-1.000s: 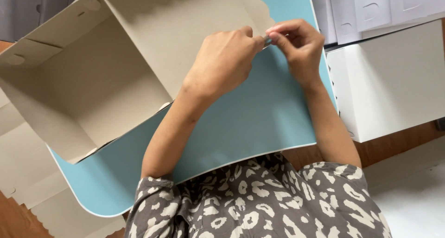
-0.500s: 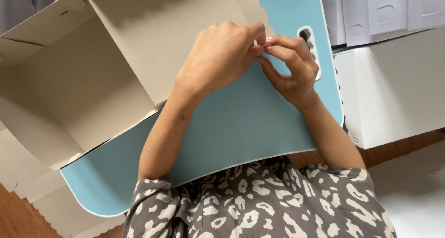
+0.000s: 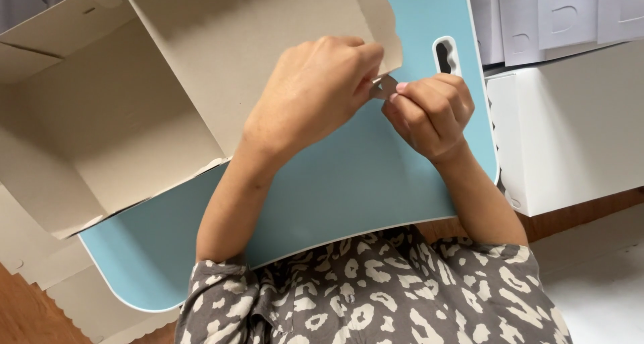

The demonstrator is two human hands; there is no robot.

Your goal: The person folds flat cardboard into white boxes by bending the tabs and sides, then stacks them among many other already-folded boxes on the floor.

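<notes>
Together left hand (image 3: 312,92), right hand (image 3: 429,112) pinch small tab (image 3: 385,87) at cardboard box (image 3: 134,96) scalloped edge.

Grey-brown cardboard box (image 3: 134,116), light blue board (image 3: 362,176), white boxes (image 3: 570,129), grey leopard-spotted shirt (image 3: 376,297).

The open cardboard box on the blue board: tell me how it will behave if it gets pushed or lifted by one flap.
The cardboard box is thin grey board, so probably light and easy to slide on the smooth blue board. Its scalloped flap, near the left hand and right hand, would likely bend. Open-topped, its walls may flex.
</notes>
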